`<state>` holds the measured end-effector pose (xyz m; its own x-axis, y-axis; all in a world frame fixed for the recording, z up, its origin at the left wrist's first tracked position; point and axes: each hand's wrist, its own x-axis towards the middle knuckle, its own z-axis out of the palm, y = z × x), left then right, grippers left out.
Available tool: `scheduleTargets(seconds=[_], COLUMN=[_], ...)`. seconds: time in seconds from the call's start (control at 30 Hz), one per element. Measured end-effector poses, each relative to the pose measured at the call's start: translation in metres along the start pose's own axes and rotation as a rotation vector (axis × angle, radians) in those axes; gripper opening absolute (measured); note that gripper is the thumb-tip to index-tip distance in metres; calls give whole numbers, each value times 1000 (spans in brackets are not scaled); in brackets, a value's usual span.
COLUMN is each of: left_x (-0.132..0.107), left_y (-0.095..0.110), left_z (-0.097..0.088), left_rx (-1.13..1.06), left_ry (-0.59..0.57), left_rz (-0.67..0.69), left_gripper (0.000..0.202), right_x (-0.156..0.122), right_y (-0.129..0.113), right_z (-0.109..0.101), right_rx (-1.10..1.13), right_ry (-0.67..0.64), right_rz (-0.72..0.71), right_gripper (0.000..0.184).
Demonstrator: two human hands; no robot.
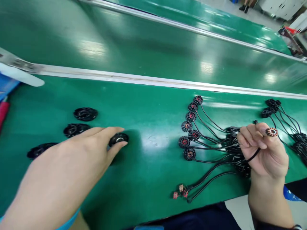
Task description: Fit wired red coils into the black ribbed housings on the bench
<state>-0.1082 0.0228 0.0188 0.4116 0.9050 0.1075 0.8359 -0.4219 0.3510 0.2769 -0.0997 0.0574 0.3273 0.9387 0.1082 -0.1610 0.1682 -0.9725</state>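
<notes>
My left hand (74, 159) pinches a round black part (119, 138) between thumb and fingers, low over the green bench. A pale ring shows on the upturned face of that part. Raised above the bench at the right, my right hand (266, 150) grips a small copper-wound stator (271, 132) on a black cable (253, 155). The stator's face, with a ring of copper coils, pokes out by the index finger. Left of my right hand, several black wheel-like parts with red centres (184, 141) lie in a curved row, their cables running to a bundle (232, 139).
Several dark round parts (85, 114) rest beside my left hand. Bare copper-wound ends (181, 190) lie near the front edge. Another cable bundle (301, 143) is at far right. A white rail (144, 80) crosses behind; a blue bin (7, 84) stands left. A person's feet (244, 8) show beyond.
</notes>
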Motion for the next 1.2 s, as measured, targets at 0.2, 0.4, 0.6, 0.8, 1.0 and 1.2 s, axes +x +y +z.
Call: scheduleTargets(seconds=[0.2, 0.4, 0.6, 0.8, 1.0, 1.2], left_x=[10, 1, -11, -10, -10, -10], left_y=[36, 107, 130, 130, 140, 141], left_z=[13, 20, 49, 40, 35, 42], left_rx=[-73, -479, -691, -1258, -1702, -1758], left_ry=[-76, 223, 350, -152, -516, -530], left_rz=[470, 747, 807, 246, -177, -311], left_gripper=[30, 21, 9, 6, 27, 29], right_x=[-5, -29, -32, -30, -29, -31], right_y=[-2, -3, 4, 6, -3, 5], right_z=[-1, 23, 42, 35, 43, 43], right_rx=[-34, -440, -860, -963, -1015, -976], right_ry=[-24, -330, -579, -568, -434, -415], right_rz=[16, -47, -313, -395, -545, -528], right_gripper=[31, 3, 5, 20, 12, 12])
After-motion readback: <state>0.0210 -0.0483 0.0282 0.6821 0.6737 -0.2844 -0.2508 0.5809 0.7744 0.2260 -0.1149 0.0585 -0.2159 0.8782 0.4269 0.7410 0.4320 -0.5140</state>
